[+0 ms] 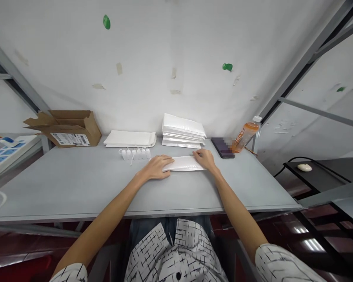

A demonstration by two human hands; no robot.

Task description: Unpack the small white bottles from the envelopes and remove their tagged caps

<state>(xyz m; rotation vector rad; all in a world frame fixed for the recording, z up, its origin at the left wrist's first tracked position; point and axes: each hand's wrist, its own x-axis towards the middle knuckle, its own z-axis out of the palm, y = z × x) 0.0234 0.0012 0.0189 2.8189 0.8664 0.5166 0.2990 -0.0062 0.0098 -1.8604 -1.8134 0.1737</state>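
Against a taped wall [147, 51], on the grey table [91, 184], the left hand [158, 167] holds one end of the white packet [184, 163]; it lies flat, its long axis running left to right, the right hand [205, 158] gripping the other end.

The gray bench [106, 196] has a flat white packet [184, 163] lying on it, between the two hands, which both touch it. Beyond the left hand [158, 167] are a row of little white bottles [137, 154], then a flat white pile [130, 139], and farther out to the left a brown open box [72, 127]. A taller white stack [182, 131] sits just past the packet, and beyond the right hand [205, 159] there are a dark phone [222, 147] and an orange drink bottle [246, 135].
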